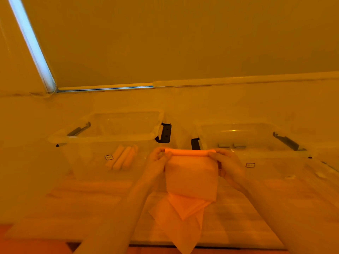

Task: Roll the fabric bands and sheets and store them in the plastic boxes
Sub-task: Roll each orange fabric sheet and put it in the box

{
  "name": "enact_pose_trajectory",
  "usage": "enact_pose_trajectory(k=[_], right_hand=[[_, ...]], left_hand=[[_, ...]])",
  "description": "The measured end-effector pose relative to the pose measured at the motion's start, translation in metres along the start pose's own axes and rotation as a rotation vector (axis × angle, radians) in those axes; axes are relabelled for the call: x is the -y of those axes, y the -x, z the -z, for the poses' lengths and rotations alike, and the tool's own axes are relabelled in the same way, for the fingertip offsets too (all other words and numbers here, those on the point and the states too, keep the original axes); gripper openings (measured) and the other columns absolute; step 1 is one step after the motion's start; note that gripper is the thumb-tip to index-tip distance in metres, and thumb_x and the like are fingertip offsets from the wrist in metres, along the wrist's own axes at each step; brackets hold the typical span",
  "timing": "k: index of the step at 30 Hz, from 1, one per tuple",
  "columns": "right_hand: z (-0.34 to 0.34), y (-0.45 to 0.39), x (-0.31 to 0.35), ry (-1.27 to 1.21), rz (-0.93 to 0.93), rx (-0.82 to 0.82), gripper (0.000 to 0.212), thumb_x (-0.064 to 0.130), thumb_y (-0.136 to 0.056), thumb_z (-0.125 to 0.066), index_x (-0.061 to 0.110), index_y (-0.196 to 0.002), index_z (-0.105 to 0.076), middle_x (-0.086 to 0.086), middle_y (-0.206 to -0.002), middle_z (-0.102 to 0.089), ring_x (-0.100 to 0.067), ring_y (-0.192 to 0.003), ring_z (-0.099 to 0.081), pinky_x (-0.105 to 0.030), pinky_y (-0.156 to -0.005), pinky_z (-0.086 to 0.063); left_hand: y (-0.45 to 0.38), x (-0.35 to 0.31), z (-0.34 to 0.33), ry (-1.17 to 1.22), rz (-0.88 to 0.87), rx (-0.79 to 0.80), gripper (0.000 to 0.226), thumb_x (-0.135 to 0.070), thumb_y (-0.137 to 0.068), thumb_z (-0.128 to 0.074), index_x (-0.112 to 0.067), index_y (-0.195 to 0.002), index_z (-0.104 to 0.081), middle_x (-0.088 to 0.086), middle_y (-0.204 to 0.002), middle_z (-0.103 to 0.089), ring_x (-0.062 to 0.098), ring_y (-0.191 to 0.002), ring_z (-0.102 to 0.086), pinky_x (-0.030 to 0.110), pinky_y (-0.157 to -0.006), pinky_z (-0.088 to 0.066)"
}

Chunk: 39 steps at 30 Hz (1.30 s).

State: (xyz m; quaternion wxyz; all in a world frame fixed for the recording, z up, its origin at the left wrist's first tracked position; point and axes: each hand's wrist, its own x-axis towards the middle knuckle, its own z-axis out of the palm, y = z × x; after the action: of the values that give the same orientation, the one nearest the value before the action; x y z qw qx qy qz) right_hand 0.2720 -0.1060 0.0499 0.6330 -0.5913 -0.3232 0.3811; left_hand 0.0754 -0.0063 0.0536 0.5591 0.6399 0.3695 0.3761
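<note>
Now fabric sheet (191, 177) pinched between left hand (159, 160), right hand (224, 162).

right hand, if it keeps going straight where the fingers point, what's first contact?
The right hand points inward along the fabric roll it pinches; straight on, it likely meets the left hand at the roll's other end.

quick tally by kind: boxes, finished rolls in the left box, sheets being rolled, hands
clear plastic boxes: 2, the left box and the right box
finished rolls in the left box: 3
sheet being rolled: 1
hands: 2, left hand, right hand
total: 8
</note>
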Motion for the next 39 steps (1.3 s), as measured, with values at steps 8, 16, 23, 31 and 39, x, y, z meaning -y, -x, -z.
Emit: enact_pose_trajectory(k=[8,16,23,31,39], right_hand=[[-0.009,0.001,-0.042,0.126,0.020,0.020,0.019,0.028,-0.092,-0.059,0.014,-0.103,-0.065,-0.008,-0.096,-0.065,-0.016,-0.078,-0.061,-0.019,-0.051,-0.049],[-0.010,0.001,-0.079,0.048,-0.111,-0.063,0.019,0.029,-0.085,-0.068,0.029,-0.102,-0.059,-0.001,-0.097,-0.064,-0.020,-0.086,-0.063,-0.035,-0.067,-0.055],[-0.010,0.002,-0.087,0.002,-0.074,-0.030,0.018,0.024,-0.090,-0.062,0.035,-0.103,-0.057,-0.005,-0.105,-0.063,-0.025,-0.091,-0.065,-0.037,-0.068,-0.056],[-0.010,0.003,-0.089,0.051,-0.029,-0.042,0.014,0.031,-0.089,-0.061,0.030,-0.103,-0.062,-0.004,-0.105,-0.062,-0.021,-0.089,-0.063,-0.027,-0.058,-0.052],[-0.006,0.002,-0.097,0.012,-0.065,-0.012,0.033,0.027,-0.086,-0.065,0.021,-0.118,-0.063,-0.006,-0.101,-0.068,-0.021,-0.084,-0.065,-0.028,-0.059,-0.053]], left_hand=[[0.002,0.048,0.001,0.061,0.145,-0.061,0.011,-0.027,-0.095,-0.054,-0.024,-0.084,-0.057,0.000,-0.083,-0.051,0.014,-0.073,-0.050,0.026,-0.055,-0.044],[0.003,0.090,0.004,0.077,0.182,-0.044,0.049,-0.053,-0.079,-0.066,-0.022,-0.117,-0.061,0.014,-0.118,-0.062,0.028,-0.098,-0.064,0.039,-0.076,-0.057],[0.006,0.094,0.008,0.121,0.153,0.032,0.030,-0.036,-0.088,-0.063,-0.022,-0.114,-0.063,0.012,-0.108,-0.067,0.029,-0.095,-0.067,0.044,-0.079,-0.056],[0.005,0.095,0.007,0.219,0.165,-0.020,0.021,-0.035,-0.084,-0.065,-0.026,-0.102,-0.068,0.009,-0.102,-0.064,0.025,-0.090,-0.063,0.036,-0.070,-0.050],[0.005,0.103,0.008,0.195,0.133,-0.060,0.022,-0.026,-0.090,-0.062,-0.016,-0.110,-0.065,0.009,-0.099,-0.068,0.019,-0.083,-0.065,0.034,-0.066,-0.050]])
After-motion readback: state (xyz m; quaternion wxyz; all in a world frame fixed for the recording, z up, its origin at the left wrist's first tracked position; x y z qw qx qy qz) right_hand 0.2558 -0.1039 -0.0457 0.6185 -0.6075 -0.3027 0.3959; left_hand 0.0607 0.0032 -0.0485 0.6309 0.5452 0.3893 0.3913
